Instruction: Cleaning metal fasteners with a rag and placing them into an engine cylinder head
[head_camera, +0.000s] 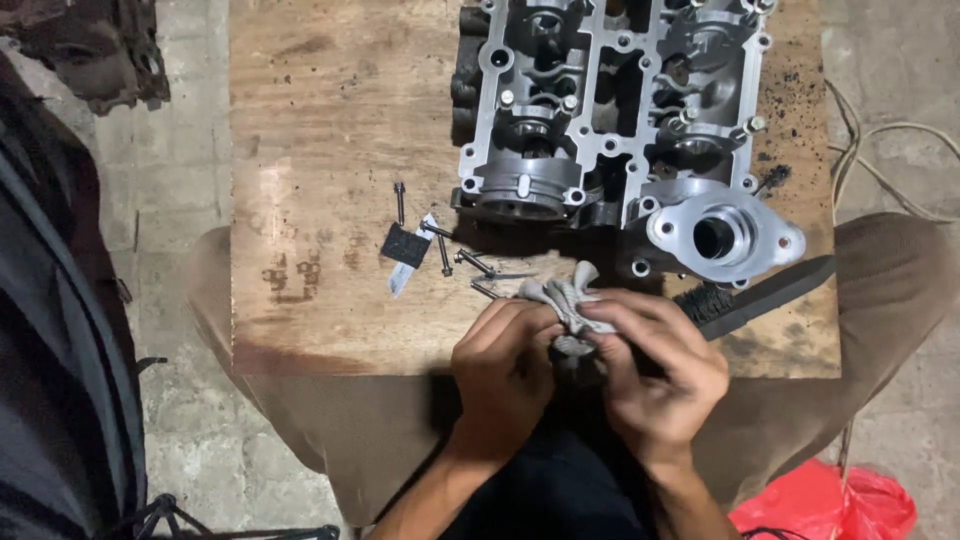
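Your left hand (505, 355) is curled shut around one side of a small dark part (572, 352), and it also pinches the grey rag (566, 296). Hold that part firm so it does not slip while you rub. The part and the rag sit between your two hands, at the near edge of the wooden tabletop (330, 150), just over your lap. Most of the part is hidden, so I cannot tell what it is.

Your right hand (655, 365) is closed too, with its fingers (625, 318) folded over the rag and pressing it down on the part. Rub with a clean bit of the rag and turn the part as you go.

Keep your elbows in. The loose bolts (445, 250) lie just beyond your left hand. The black brush (760, 295) lies just beside your right hand. The big metal engine head (620, 120) sits farther back.
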